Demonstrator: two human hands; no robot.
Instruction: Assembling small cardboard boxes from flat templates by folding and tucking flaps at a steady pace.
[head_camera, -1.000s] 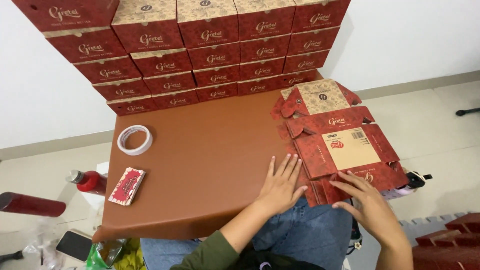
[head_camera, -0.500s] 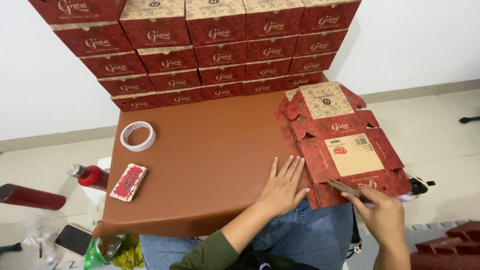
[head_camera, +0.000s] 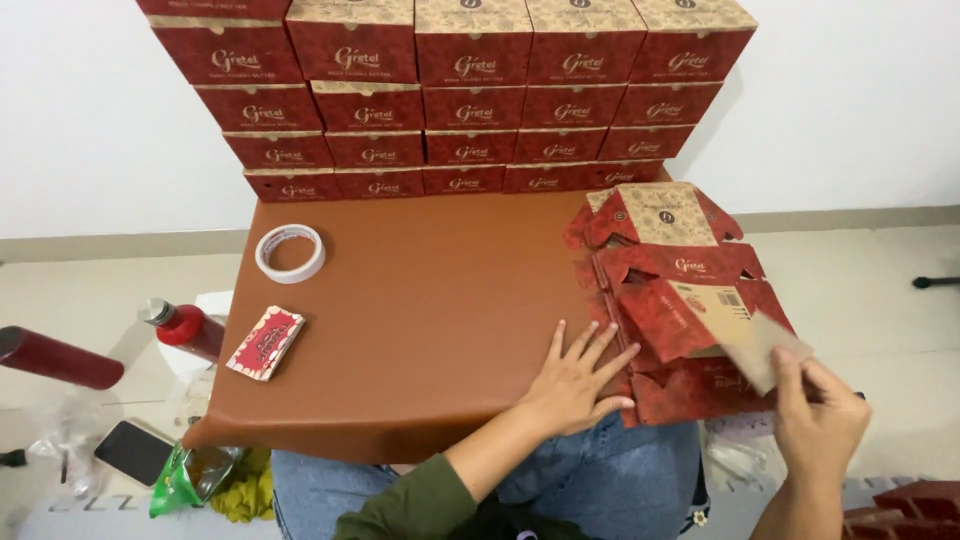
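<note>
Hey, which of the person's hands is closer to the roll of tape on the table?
Left. The left hand lies flat on the brown table, right of the tape roll. The right hand is farther right, lifting a flat carton off the stack.

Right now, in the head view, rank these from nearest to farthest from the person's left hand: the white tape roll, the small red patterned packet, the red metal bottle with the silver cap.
1. The small red patterned packet, to the left of the left hand, on the brown table.
2. The white tape roll, farther left and toward the back.
3. The red metal bottle, beyond the table's left edge.
</note>
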